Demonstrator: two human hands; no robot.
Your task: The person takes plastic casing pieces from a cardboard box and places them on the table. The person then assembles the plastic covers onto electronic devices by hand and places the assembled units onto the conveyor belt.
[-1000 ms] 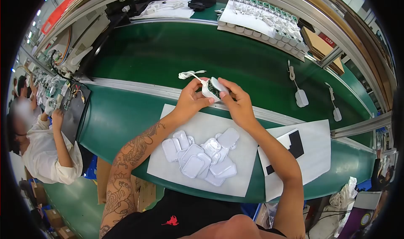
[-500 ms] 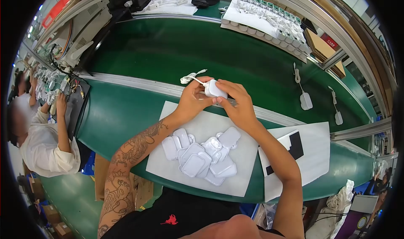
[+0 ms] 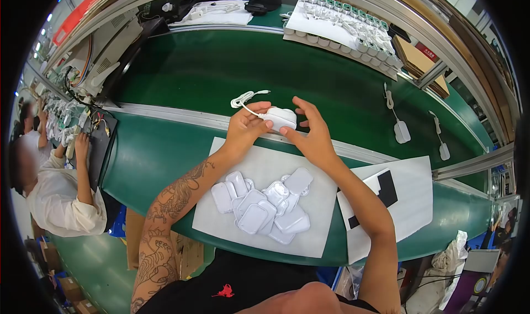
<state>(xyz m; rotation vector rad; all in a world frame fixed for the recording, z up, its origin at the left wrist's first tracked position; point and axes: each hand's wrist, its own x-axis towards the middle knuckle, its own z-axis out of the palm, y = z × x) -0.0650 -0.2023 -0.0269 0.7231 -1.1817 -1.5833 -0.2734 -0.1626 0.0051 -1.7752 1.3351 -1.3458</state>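
Observation:
A white rounded adapter [image 3: 280, 118] with a coiled white cable [image 3: 243, 100] is held over the metal rail, its lid resting on the housing. My left hand [image 3: 245, 128] grips its cable end between thumb and fingers. My right hand [image 3: 312, 133] is spread around the other end, with the thumb at the lower edge and the index finger lifted away. Below the hands, a pile of white plastic covers [image 3: 262, 206] lies on a white sheet [image 3: 314, 242].
Two white adapters with cables [image 3: 402, 132] [image 3: 444, 151] lie on the green belt [image 3: 193, 65]. A rack of cabled units [image 3: 342, 29] stands at the back. Another white sheet [image 3: 414, 203] with black pieces [image 3: 388, 188] is at right. A co-worker [image 3: 63, 195] works at left.
The lid, tilted with the green board showing a second ago, now sits on the housing. My right hand's fingers have opened away from the adapter, which has turned and shows its side.

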